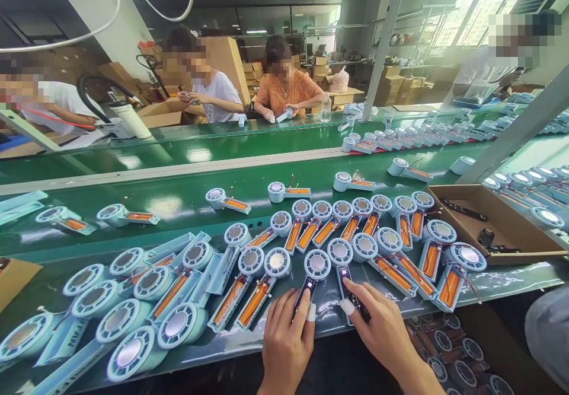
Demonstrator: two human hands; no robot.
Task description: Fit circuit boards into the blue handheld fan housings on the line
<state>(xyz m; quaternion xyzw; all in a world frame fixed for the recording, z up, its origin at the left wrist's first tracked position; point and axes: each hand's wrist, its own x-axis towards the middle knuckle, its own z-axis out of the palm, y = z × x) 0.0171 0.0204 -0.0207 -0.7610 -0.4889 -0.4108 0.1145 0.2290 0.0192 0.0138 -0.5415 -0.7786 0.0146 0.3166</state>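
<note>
My left hand [288, 338] grips the handle of a light-blue handheld fan [317, 263] at the bench edge. Its index finger presses on the dark panel in that handle, where a small light shows. Beside it, my right hand [383, 327] has thumb and fingers around the handle of a second handheld fan [340, 251], which also has a dark panel with a lit spot. Both thumbs wear white tip covers. Around them lie several fans with open handles showing orange batteries [255, 303] and thin wires. My hands hide the lower ends of both handles.
Piled fans [133, 347] cover the bench at left. A cardboard box [502, 252] with dark parts stands at right. Beyond runs a green conveyor [178, 202] carrying spaced fans. Several people work across it. A slanted metal post [515, 107] rises at right.
</note>
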